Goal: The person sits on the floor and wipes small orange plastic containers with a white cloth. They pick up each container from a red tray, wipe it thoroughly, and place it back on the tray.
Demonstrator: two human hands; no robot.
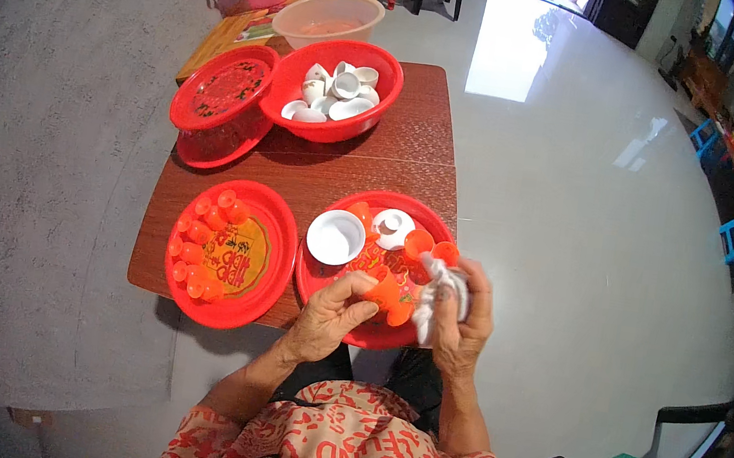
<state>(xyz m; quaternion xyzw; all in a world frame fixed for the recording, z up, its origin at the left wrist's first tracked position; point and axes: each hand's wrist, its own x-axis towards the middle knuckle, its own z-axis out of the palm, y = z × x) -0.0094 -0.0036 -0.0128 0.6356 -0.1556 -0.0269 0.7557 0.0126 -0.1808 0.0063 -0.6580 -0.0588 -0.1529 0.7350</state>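
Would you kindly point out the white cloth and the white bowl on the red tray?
White cloth [430, 298]: head view, on its crumpled folds.
White bowl [335, 239]: head view, on its inside bottom.

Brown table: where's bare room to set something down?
Bare: table right of red basin; strip between basin and right tray; right side of left tray. Crowded: right tray, with white bowl, white lid, orange cups, left hand and right hand.

The left forearm [246, 389] slants inward from the lower edge, the left hand [325, 324] reaching rightward with thumb and fingers [352, 285] pinched together. The right forearm [463, 418] rises more steeply, and the right hand [462, 330] points upward, its thumb facing inward and its fingers bent in a closed grip. The hands are near each other, not touching.
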